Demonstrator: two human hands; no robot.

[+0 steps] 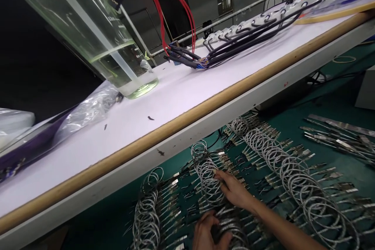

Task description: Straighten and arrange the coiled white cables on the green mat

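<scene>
Left hand (205,231) curls closed around the near end of a middle row of coiled silver wire cables (209,181) lying on the green bench mat (331,113). Right hand (234,190) lies open, fingers flat on the same coils. Another coiled silver row (293,168) sits further right.

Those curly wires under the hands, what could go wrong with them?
The coils lie packed in overlapping rows, so the right hand and left hand pressing on the middle row might tangle them or bend the small metal ends. The water jar on the shelf above could perhaps spill if bumped.
</scene>
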